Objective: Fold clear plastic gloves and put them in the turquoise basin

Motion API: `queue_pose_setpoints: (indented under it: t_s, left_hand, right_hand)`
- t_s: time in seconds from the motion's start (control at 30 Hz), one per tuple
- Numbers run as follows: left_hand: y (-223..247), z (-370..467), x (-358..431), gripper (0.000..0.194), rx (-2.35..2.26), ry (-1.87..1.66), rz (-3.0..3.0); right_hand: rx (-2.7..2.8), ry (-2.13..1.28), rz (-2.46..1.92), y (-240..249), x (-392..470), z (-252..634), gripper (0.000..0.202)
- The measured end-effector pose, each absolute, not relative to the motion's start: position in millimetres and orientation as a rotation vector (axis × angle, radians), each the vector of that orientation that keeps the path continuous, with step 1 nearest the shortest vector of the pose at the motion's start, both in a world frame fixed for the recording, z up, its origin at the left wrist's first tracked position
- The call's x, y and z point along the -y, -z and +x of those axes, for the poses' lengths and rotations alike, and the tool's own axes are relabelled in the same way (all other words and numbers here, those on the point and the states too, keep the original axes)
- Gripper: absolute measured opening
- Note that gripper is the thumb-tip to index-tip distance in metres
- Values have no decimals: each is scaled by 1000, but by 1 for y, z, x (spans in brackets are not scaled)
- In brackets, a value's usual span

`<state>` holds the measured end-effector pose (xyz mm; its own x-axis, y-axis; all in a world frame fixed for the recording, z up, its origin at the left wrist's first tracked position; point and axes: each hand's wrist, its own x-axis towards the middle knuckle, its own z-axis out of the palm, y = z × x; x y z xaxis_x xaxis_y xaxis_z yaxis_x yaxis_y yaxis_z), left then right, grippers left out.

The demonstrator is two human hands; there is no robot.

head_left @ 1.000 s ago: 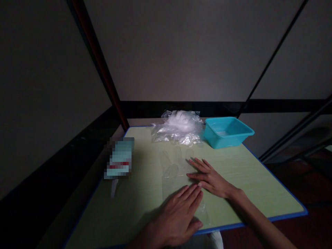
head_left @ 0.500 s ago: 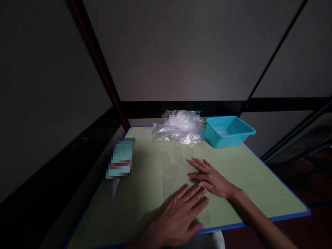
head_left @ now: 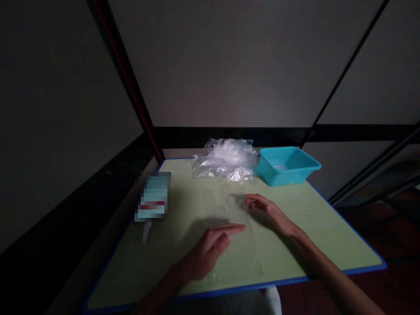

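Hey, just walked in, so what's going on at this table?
A person has both bare hands over a clear, thin plastic glove spread on the table. The left hand is nearer the table's front edge, fingers extended; the right hand is loosely bent beside the glove's finger end. The hands are apart, and neither plainly grips anything. Behind them sits a crumpled heap of clear plastic, with a teal basin to its right.
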<state>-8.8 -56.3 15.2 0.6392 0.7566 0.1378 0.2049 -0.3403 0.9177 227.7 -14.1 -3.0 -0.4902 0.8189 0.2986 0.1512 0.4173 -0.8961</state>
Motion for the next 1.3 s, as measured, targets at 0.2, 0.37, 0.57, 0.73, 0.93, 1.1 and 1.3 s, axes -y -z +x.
queue_pose_setpoints:
  t_s: [0.2,0.37,0.57,0.73,0.93,1.1,1.3]
  left_hand:
    - [2,-16,-5,58,-563,-765,1103]
    - [15,-14,-14,56,-544,-750,998]
    - [25,-16,-17,59,-514,-684,965]
    - [27,-15,-16,58,-508,-685,978]
    - [26,-13,-13,60,-553,-724,986]
    - [14,-20,-14,64,-476,-783,904]
    - [6,-35,-15,67,-416,-855,862]
  right_hand:
    - [1548,-1603,-701,15,-1,206,55]
    - [1541,-1671,-679,23,-3,202,47]
    - [1629,-1591,-740,23,1,204,41]
    - [1738,-1529,-818,19,3,204,37]
    - [1699,-1493,-833,24,4,202,36]
    - [1487,-1429,-836,28,-1,204,33]
    - [2125,-807,-940,0,16,223,25]
